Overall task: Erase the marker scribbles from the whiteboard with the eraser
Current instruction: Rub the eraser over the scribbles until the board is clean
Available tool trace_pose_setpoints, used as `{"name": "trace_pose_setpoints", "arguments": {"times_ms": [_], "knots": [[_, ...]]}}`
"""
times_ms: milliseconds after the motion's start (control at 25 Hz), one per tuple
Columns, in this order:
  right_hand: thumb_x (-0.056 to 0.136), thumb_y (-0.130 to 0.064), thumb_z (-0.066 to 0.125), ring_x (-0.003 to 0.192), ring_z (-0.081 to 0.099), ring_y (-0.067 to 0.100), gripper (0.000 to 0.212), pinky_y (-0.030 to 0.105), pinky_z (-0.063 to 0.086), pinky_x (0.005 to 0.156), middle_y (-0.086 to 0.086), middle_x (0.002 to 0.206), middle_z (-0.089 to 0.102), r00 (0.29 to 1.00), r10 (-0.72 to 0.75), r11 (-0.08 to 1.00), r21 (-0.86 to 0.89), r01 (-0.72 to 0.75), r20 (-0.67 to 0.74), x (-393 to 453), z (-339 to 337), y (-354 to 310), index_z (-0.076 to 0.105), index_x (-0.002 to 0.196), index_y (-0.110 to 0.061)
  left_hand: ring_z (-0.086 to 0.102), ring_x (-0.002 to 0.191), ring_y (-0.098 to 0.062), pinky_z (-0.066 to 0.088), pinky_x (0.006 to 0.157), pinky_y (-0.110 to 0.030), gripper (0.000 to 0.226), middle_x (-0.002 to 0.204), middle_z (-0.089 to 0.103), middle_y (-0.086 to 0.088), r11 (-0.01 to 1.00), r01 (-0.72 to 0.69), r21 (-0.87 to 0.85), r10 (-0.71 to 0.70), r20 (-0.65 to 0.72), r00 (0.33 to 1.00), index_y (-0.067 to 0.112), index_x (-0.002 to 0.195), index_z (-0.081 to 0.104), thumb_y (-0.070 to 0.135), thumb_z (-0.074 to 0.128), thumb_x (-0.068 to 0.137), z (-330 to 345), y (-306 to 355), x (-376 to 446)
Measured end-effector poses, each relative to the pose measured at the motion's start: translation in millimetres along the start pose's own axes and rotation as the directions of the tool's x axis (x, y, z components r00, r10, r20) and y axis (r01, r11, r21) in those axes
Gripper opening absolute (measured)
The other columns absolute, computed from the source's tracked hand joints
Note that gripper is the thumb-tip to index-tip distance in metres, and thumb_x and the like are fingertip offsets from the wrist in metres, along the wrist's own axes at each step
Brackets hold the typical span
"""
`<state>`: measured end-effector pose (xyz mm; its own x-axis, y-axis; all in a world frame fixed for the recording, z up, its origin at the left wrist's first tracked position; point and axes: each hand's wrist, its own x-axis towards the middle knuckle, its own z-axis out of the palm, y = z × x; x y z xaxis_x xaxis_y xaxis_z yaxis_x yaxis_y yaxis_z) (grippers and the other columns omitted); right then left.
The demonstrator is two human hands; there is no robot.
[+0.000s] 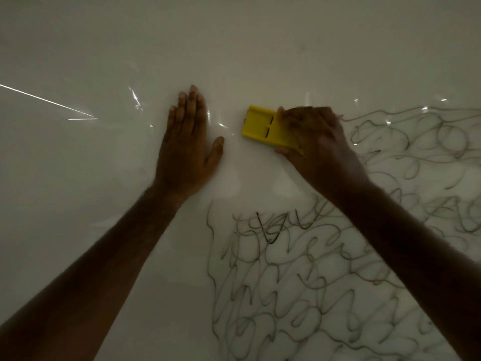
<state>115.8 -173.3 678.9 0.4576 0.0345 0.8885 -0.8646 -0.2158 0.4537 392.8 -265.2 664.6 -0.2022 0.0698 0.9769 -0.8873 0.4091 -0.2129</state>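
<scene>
On whiteboard [78,204] progress: early; scribbles [325,269] mostly remain lower right
Right hand [317,142]: gripping yellow eraser [263,128]
Left hand [187,147]: flat, fingers straight

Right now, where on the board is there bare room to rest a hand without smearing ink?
Bare board lies left of and above the left hand, and in the gap between it and the eraser gripped by the right hand. The scribbles crowd the lower right.

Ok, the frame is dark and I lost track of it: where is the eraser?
In the head view the yellow eraser is just right of centre on the whiteboard, gripped by the right hand, with the left hand flat beside it.
</scene>
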Motion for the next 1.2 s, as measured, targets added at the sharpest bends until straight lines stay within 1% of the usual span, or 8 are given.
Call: {"name": "trace_pose_setpoints", "arguments": {"times_ms": [120,280,480,640,800,920,1080,1200], "knots": [[0.097,-0.032,0.070,0.117,0.065,0.042,0.058,0.053,0.054,0.097,0.016,0.136,0.067,0.991,-0.131,0.991,0.033,0.130,0.025,-42.6,1.8,-23.2,0.059,0.147,-0.005,0.013,0.168,-0.041,0.013,0.138,-0.052,0.081,0.179,0.015,-0.025,1.000,0.003,0.000,-0.003,-0.007,1.000,-0.006,0.170,0.019,0.045,0.040,0.111,1.3,3.0,2.2],[0.105,-0.034,0.065,0.122,0.064,0.038,0.052,0.053,0.051,0.100,0.013,0.145,0.063,0.980,-0.179,0.984,0.021,0.178,0.091,-95.3,-21.0,-1.9,0.055,0.150,-0.010,0.012,0.168,-0.041,0.011,0.138,-0.053,0.080,0.179,0.014,-0.025,1.000,-0.023,0.007,0.023,-0.002,1.000,-0.006,0.170,0.018,0.044,0.040,0.111,1.8,2.1,1.3],[0.101,-0.037,0.064,0.120,0.062,0.045,0.058,0.059,0.050,0.101,0.016,0.138,0.063,1.000,-0.016,0.999,-0.044,0.017,0.027,-46.0,-27.9,49.3,0.055,0.151,-0.007,0.013,0.167,-0.042,0.010,0.138,-0.052,0.080,0.179,0.015,-0.026,0.999,-0.016,0.034,0.016,-0.007,1.000,-0.007,0.169,0.018,0.044,0.037,0.111,3.9,17.1,2.9],[0.096,-0.035,0.069,0.118,0.058,0.042,0.063,0.059,0.052,0.100,0.015,0.137,0.063,0.999,0.047,0.998,-0.033,-0.048,-0.021,-5.9,-13.0,37.7,0.056,0.150,-0.006,0.012,0.168,-0.042,0.010,0.138,-0.052,0.081,0.179,0.014,-0.026,0.999,-0.022,0.028,0.022,-0.004,1.000,-0.008,0.169,0.018,0.046,0.037,0.111,6.4,28.5,7.6],[0.098,-0.033,0.069,0.112,0.062,0.038,0.059,0.053,0.053,0.095,0.011,0.141,0.064,0.997,-0.081,0.997,-0.017,0.081,0.003,-50.5,-12.7,8.7,0.057,0.149,-0.007,0.010,0.168,-0.040,0.004,0.138,-0.047,0.084,0.180,0.013,-0.024,0.999,-0.033,0.017,0.033,0.004,0.999,-0.006,0.170,0.018,0.049,0.039,0.110,7.5,26.7,7.8],[0.102,-0.033,0.067,0.113,0.065,0.037,0.051,0.051,0.053,0.096,0.010,0.144,0.064,0.989,-0.143,0.989,-0.015,0.144,0.034,-90.4,-28.0,18.1,0.060,0.147,-0.008,0.011,0.168,-0.041,0.003,0.138,-0.048,0.085,0.180,0.013,-0.025,0.999,-0.038,0.015,0.038,0.002,0.999,-0.007,0.169,0.019,0.050,0.038,0.110,8.2,28.4,7.9],[0.104,-0.038,0.064,0.114,0.064,0.045,0.056,0.056,0.051,0.098,0.012,0.141,0.063,1.000,-0.019,0.996,-0.089,0.020,0.011,-61.4,-36.2,68.2,0.056,0.151,-0.009,0.012,0.168,-0.041,0.007,0.138,-0.051,0.087,0.180,0.013,-0.025,0.998,-0.059,0.024,0.059,0.013,0.998,-0.007,0.169,0.019,0.052,0.038,0.109,9.7,39.4,12.2],[0.100,-0.042,0.067,0.114,0.057,0.041,0.061,0.056,0.050,0.099,0.013,0.137,0.062,0.995,0.084,0.996,-0.035,-0.086,-0.050,-11.5,-26.0,73.8,0.056,0.151,-0.009,0.011,0.168,-0.040,0.007,0.138,-0.051,0.088,0.180,0.013,-0.024,0.998,-0.054,0.030,0.054,0.013,0.998,-0.007,0.170,0.018,0.055,0.036,0.109,12.7,49.1,16.2]]}}
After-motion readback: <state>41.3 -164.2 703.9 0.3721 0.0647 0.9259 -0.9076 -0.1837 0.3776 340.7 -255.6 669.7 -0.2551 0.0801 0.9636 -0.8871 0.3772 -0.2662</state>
